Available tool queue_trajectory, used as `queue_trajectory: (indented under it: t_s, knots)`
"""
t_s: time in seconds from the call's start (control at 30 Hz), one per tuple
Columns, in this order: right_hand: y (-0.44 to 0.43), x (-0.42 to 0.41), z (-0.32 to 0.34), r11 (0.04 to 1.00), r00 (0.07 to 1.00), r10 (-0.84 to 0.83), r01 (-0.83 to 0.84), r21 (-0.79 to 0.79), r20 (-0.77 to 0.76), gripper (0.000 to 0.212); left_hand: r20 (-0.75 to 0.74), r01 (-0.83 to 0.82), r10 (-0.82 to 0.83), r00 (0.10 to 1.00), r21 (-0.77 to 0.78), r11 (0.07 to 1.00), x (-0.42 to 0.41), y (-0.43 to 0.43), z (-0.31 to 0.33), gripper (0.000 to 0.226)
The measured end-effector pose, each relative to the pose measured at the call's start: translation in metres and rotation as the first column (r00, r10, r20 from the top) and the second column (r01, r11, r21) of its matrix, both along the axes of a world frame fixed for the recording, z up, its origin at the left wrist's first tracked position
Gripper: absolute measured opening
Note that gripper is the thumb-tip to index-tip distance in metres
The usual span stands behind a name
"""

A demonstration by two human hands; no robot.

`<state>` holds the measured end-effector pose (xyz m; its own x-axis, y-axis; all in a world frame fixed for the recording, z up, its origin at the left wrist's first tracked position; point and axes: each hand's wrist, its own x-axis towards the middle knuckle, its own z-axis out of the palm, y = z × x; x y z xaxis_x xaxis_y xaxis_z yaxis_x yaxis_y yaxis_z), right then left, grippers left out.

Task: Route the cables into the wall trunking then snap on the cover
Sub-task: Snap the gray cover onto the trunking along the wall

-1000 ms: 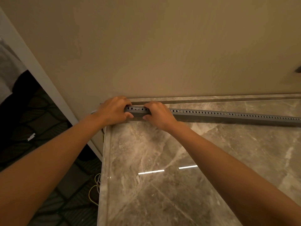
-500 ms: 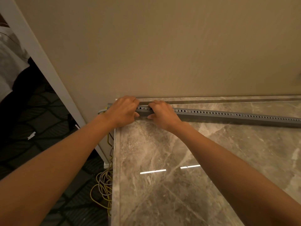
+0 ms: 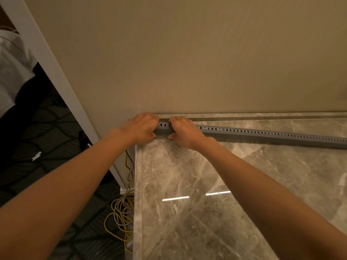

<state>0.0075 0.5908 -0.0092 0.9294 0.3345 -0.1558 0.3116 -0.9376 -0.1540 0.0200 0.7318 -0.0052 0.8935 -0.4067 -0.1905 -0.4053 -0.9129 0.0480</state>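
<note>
Left hand (image 3: 139, 128) and right hand (image 3: 185, 131) clasp the left end of the grey trunking (image 3: 262, 135), seemingly resting on the marble ledge (image 3: 187, 175).

A glossy grey-brown marble top (image 3: 187, 166) carries two short bright light reflections (image 3: 175, 198). Directly behind the marble top rises a plain beige wall (image 3: 187, 53). Left of the marble top a white frame (image 3: 53, 72) runs slantwise. Beyond it lies a dark patterned floor (image 3: 37, 128) with a small white scrap (image 3: 36, 156). A white cloth (image 3: 11, 72) lies far up-left of the marble top.
</note>
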Motion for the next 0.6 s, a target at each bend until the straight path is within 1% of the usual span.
queue_trajectory:
  t_s: [0.13,0.23,0.33,0.5,0.6]
  knots:
    - [-0.001,0.000,-0.001,1.000,1.000,0.015,-0.015,0.000,0.007,0.034,0.036,0.008,-0.009,0.999,0.027,1.000,-0.001,0.000,-0.003,0.035]
    - [-0.003,0.003,0.001,0.999,1.000,-0.011,0.011,0.036,-0.003,0.034,0.016,-0.003,0.003,1.000,-0.015,1.000,0.004,0.002,-0.001,0.030]
    - [-0.007,0.002,0.001,0.996,0.999,-0.042,0.042,0.078,0.000,0.036,0.013,-0.035,0.036,0.999,-0.063,0.997,0.004,0.003,-0.005,0.031]
    - [-0.025,-0.003,-0.006,0.992,0.993,-0.103,0.098,0.074,0.063,0.035,0.098,-0.113,0.122,0.988,-0.090,0.989,0.000,0.010,-0.009,0.039]
    - [-0.029,-0.003,-0.006,0.988,0.989,-0.135,0.129,0.081,0.062,0.036,0.066,-0.158,0.169,0.983,-0.143,0.977,0.000,0.017,-0.010,0.037]
